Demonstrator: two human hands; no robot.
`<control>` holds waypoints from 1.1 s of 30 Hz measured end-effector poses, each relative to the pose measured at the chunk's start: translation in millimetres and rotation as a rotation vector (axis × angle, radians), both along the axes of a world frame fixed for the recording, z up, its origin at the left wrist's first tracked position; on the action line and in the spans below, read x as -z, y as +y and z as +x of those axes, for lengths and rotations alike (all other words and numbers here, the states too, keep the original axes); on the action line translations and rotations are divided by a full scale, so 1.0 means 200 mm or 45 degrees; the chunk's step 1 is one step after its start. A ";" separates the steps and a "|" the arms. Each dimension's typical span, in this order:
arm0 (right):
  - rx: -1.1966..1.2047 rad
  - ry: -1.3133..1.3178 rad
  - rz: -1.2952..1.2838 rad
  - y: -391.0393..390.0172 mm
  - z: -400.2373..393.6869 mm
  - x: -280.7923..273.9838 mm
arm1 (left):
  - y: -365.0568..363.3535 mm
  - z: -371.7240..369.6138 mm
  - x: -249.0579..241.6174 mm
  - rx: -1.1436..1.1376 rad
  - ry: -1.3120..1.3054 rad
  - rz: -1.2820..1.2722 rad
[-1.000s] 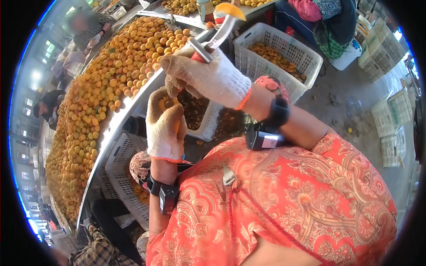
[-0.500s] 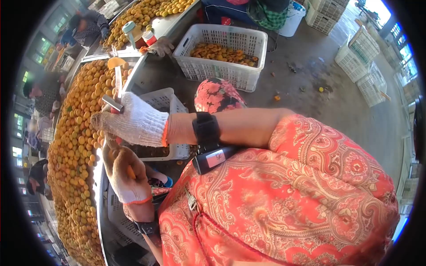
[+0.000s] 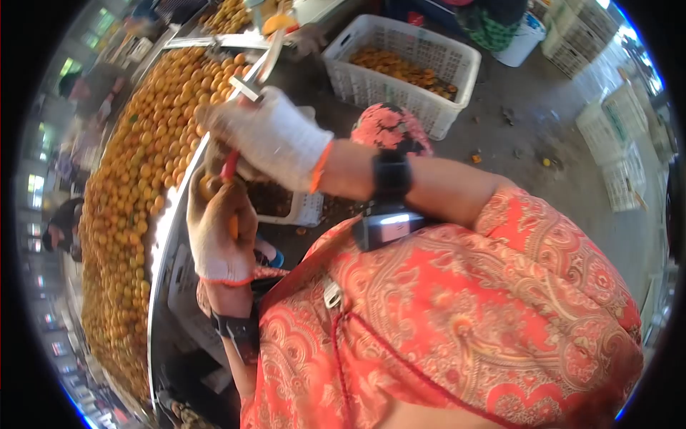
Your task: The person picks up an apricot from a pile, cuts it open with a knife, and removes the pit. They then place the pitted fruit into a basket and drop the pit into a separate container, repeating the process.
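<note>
My right hand (image 3: 275, 132), in a white knit glove with stained fingertips, is closed around a knife. Its red handle (image 3: 230, 164) shows below the fist, and the metal blade (image 3: 270, 61) points up and away. Near the blade's far end is a round orange piece (image 3: 277, 23), seemingly cut fruit. Just below, my left hand (image 3: 223, 222), in a brown-stained glove, has its fingers curled around an orange fruit (image 3: 209, 187) that looks like an apricot. Both hands are close together at the metal table edge (image 3: 175, 225); blur hides whether they touch.
Many apricot-like fruits (image 3: 136, 193) cover the table on the left. A white crate (image 3: 457, 96) with cut fruit stands on the floor ahead. Another crate (image 3: 307, 209) sits beneath my hands. Stacked crates (image 3: 579, 36) are at the far right. Other people (image 3: 82, 89) work across the table.
The view has shifted, and both hands sit further right in it. My hands are closer together, and the red handle now shows beside the fruit in my left hand.
</note>
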State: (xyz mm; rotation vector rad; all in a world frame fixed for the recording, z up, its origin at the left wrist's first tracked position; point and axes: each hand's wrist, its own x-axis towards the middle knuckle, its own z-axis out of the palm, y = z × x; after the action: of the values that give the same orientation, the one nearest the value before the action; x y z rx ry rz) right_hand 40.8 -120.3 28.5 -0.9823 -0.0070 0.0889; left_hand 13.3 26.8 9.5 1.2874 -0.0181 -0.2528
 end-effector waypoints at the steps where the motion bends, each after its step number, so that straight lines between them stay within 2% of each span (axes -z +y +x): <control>1: -0.029 -0.024 -0.048 -0.02 -0.01 0.00 | 0.01 0.00 0.00 -0.006 -0.037 0.094; 3: -0.063 -0.007 -0.073 -0.03 0.00 0.01 | 0.02 0.00 0.00 0.021 -0.023 0.011; 11: -0.181 0.200 0.202 -0.04 0.01 0.09 | 0.09 -0.01 0.04 0.181 0.053 -0.362; 13: -0.116 0.361 0.294 -0.02 0.02 0.10 | 0.10 -0.01 0.05 0.193 0.044 -0.375; 15: -0.097 0.367 0.300 -0.01 0.02 0.08 | 0.10 -0.01 0.05 0.211 0.026 -0.385; 17: -0.074 0.371 0.309 0.00 0.02 0.06 | 0.09 -0.01 0.05 0.113 0.023 -0.246; 18: -0.094 0.246 0.163 -0.01 0.03 0.06 | 0.09 -0.01 0.05 0.197 -0.069 -0.113; 19: -0.112 0.123 0.017 -0.02 0.04 0.06 | 0.08 -0.01 0.05 0.200 -0.076 -0.114; 21: -0.082 0.013 -0.083 -0.01 0.02 0.05 | 0.06 -0.02 0.04 -0.012 0.034 -0.155; 22: -0.047 -0.084 -0.159 -0.01 0.01 0.03 | 0.12 0.01 0.07 0.047 0.150 -0.331; 23: -0.012 -0.181 -0.234 -0.01 0.00 0.01 | 0.13 0.01 0.09 0.043 0.147 -0.331; 26: 0.067 -0.292 -0.176 -0.01 -0.02 -0.04 | 0.15 0.02 0.10 0.074 0.089 -0.463; 28: 0.078 -0.314 -0.105 -0.03 -0.03 -0.05 | 0.16 0.01 0.10 0.223 0.071 -0.523; 31: 0.035 -0.357 -0.079 -0.02 -0.03 -0.02 | 0.14 0.00 0.09 0.275 0.048 -0.499; 33: 0.026 -0.363 -0.099 -0.02 -0.04 -0.03 | 0.10 -0.02 0.06 0.184 0.043 -0.379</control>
State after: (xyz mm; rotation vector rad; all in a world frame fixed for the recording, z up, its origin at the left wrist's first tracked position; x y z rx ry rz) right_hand 32.4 -125.1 34.8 -1.0663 -0.2564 -0.0705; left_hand 10.1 46.5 -3.2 0.9868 -0.1164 -0.3810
